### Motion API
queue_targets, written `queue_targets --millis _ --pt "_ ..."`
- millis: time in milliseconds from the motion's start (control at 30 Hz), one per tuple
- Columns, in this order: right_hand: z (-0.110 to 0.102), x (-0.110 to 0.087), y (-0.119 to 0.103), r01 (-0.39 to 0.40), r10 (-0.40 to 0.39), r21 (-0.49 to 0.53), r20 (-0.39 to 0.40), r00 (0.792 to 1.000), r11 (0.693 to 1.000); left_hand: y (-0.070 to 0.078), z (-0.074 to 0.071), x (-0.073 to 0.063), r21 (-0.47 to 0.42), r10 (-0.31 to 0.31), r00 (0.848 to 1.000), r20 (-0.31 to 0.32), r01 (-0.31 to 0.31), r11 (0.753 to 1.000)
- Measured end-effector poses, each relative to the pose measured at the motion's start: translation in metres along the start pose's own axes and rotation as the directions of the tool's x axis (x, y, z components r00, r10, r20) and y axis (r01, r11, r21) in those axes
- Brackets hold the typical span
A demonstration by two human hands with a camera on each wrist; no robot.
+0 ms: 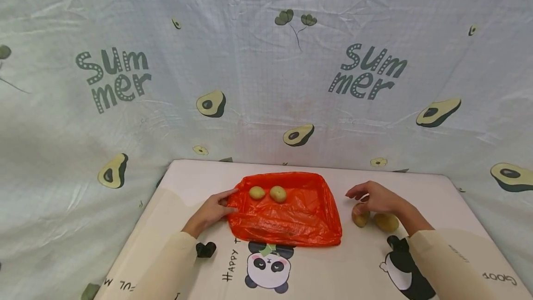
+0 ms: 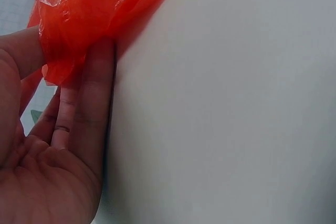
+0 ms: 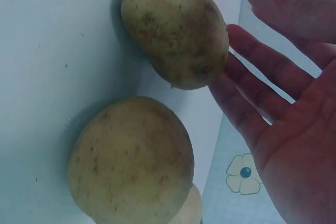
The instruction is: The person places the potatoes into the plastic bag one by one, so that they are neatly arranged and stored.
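A red plastic bag (image 1: 287, 221) is spread over a low, roughly rectangular shape on the table. Two potatoes, a smaller one (image 1: 257, 192) and a rounder one (image 1: 278, 194), lie in its hollow. My left hand (image 1: 212, 209) pinches the bag's left edge, thumb on one side and fingers (image 2: 94, 98) on the other. To the right of the bag, my right hand (image 1: 381, 198) hovers over two more potatoes, one (image 1: 360, 216) under the fingers and another (image 1: 386, 221) beneath the wrist. In the right wrist view its spread fingers (image 3: 241, 111) are beside the upper potato (image 3: 178, 32), without gripping it.
The white table (image 1: 325, 267) bears printed pandas and lettering. A small black shape (image 1: 206, 249) shows beside the left sleeve. Behind the table hangs a pale curtain (image 1: 258, 68) printed with avocados. A pale rounded thing (image 3: 192, 208) peeks from behind the lower potato (image 3: 131, 161).
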State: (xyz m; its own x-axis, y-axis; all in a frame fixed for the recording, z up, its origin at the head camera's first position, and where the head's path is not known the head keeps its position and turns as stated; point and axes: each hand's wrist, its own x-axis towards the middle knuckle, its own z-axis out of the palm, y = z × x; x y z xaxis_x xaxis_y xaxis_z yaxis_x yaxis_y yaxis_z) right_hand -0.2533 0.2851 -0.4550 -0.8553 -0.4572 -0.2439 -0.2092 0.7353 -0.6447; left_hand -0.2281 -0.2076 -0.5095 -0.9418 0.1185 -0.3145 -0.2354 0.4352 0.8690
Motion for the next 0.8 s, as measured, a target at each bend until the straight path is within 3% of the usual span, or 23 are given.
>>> queue_targets --millis 267,800 --pt "-0.004 -0.001 0.006 0.037 -0.04 0.031 0.099 0.994 0.999 0.0 0.001 0.0 -0.007 -0.008 1.0 -0.005 0.008 1.0" --pt "-0.005 0.002 0.013 -0.033 0.027 0.028 0.179 0.983 0.999 0.002 0.001 0.001 0.013 -0.001 1.0 -0.003 0.001 1.0"
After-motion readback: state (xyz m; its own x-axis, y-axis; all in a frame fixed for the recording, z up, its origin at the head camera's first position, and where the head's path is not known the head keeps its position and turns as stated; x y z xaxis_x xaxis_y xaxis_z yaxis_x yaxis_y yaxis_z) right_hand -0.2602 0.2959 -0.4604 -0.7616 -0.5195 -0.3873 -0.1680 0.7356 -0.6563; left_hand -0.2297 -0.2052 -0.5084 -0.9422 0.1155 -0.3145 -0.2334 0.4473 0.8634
